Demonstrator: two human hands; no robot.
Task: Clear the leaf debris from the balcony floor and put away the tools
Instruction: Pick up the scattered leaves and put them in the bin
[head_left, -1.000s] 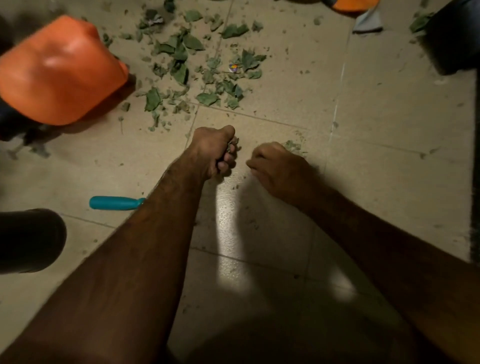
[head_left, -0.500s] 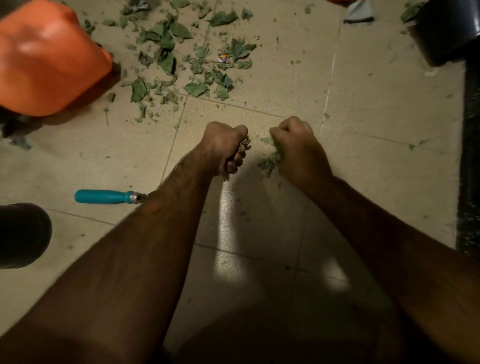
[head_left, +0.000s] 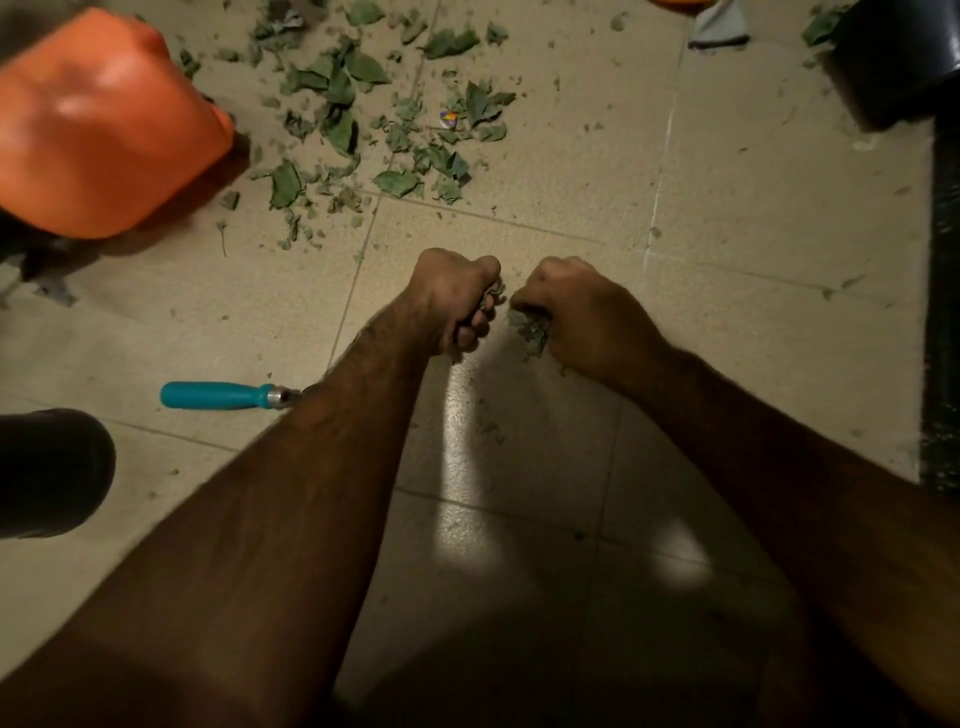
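Head: leaf debris (head_left: 530, 330) in both hands (head_left: 457, 299) (head_left: 582, 314)

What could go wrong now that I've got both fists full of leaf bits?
1. Green leaf scraps stick out of the right hand and the left hand, so crumbs may well drop back onto the floor tiles as you carry them.
2. The teal-handled tool lies partly hidden under your left forearm; you could knock it or lean on it.
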